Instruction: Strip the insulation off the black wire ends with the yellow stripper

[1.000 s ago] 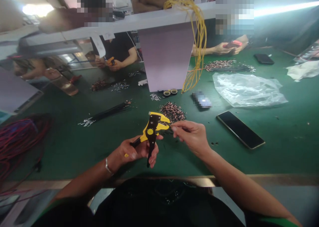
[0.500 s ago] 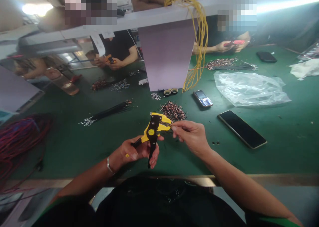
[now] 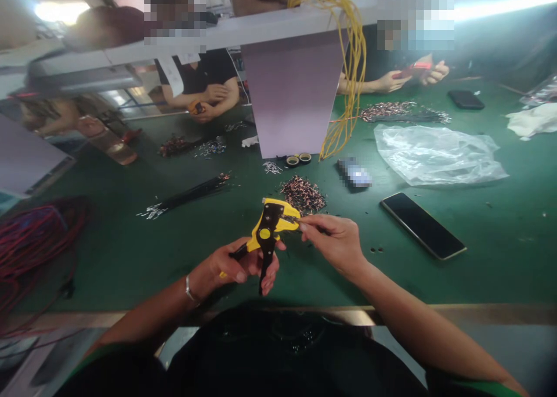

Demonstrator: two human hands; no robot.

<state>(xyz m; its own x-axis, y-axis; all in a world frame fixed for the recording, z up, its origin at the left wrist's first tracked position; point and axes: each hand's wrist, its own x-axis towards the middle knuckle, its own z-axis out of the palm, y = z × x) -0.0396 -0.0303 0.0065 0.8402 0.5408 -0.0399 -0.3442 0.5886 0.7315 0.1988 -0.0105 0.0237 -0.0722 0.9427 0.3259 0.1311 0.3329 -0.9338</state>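
Observation:
Wrapped round the handles of a yellow and black wire stripper [image 3: 264,233] is my left hand [image 3: 237,262], its fingers behind the lower handle. My right hand [image 3: 333,237] is closed in a pinch at the tip of the stripper's jaws. A short thin dark wire [image 3: 297,219] runs from those fingertips into the jaws; most of it is hidden. Just beyond the jaws lies a pile of short wires with copper ends [image 3: 303,194]. To the left, a bundle of longer black wires [image 3: 191,195] rests on the green table [image 3: 331,292].
A black smartphone [image 3: 423,225] and a keypad phone [image 3: 355,173] lie right of the pile. Behind are tape rolls [image 3: 298,160], a clear plastic bag [image 3: 435,153] and hanging yellow cable [image 3: 354,66]. Red cable [image 3: 35,246] is coiled at left. Co-workers' hands [image 3: 209,104] work across the table.
My hands and the wire stripper have hardly moved; my right fingers stay at the jaws. Across the table, one co-worker's hands have come together and another's have moved apart.

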